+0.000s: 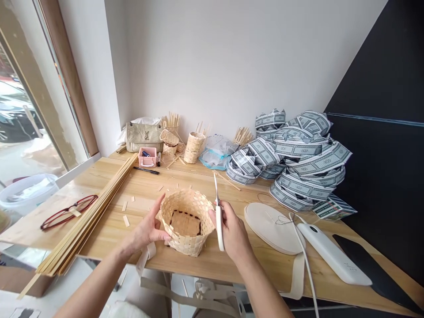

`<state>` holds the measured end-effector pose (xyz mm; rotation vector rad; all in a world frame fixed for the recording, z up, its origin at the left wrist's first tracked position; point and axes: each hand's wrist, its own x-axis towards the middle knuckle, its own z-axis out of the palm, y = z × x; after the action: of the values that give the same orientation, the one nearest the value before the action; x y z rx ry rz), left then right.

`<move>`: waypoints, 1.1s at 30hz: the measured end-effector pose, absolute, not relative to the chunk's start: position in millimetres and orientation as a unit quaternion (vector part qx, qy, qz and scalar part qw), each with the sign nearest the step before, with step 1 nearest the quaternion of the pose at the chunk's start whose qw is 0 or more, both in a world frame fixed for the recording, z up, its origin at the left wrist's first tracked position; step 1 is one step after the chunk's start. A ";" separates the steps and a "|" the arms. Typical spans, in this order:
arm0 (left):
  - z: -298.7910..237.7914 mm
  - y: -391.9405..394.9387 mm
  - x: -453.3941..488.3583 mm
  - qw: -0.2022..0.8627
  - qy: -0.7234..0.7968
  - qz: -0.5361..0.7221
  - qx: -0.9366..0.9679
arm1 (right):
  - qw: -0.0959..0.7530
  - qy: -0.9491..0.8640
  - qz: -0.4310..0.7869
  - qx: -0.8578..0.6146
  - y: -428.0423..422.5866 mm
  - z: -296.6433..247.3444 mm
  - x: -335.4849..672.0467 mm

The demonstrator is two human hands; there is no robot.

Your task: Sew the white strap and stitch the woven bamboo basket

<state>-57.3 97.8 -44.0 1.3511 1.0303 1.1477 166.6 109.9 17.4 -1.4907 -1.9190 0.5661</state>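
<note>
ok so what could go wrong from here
The scissors in the right hand stand right beside the basket, so a slip might nick its woven rim. The pale ribbon hangs over the edge of the table and could snag. The bundle of thin strips overhangs the table too, so a bump might scatter it.

Beige handbag (144,139) behind pink box (143,161); red-framed glasses (75,205) farther left.

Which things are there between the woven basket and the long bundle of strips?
In the head view, small flat scraps lie on the table between them; the left hand is also there, at the woven basket.
</note>
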 end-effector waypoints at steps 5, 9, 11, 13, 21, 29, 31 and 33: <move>-46.3 86.8 -50.1 0.475 0.454 0.515 0.550 | 0.293 -0.766 0.240 -0.520 133.3 18.7 171.4; -46.9 86.5 -47.6 0.441 0.492 0.479 0.578 | 0.272 -0.781 0.209 -0.522 123.5 42.6 182.2; -44.9 87.1 -45.8 0.419 0.501 0.482 0.584 | 0.209 -0.811 0.187 -0.513 106.9 59.7 187.4; -41.7 87.2 -44.3 0.391 0.511 0.483 0.594 | 0.121 -0.841 0.178 -0.497 88.1 73.7 190.7; -32.9 82.4 -46.2 0.262 0.544 0.422 0.676 | -0.007 -0.870 0.119 -0.478 64.2 77.7 193.2; -26.5 79.3 -45.5 0.220 0.555 0.411 0.689 | -0.059 -0.878 0.081 -0.469 68.9 86.9 182.9; -27.1 79.0 -45.5 0.218 0.561 0.406 0.687 | -0.056 -0.881 0.079 -0.463 69.2 87.9 181.9; -28.2 78.6 -45.3 0.215 0.566 0.400 0.688 | -0.050 -0.884 0.081 -0.458 69.3 88.6 181.9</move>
<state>-45.3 78.6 -28.2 1.9079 1.5711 1.1097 181.9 69.3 88.6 -1.4874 -2.8684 0.2642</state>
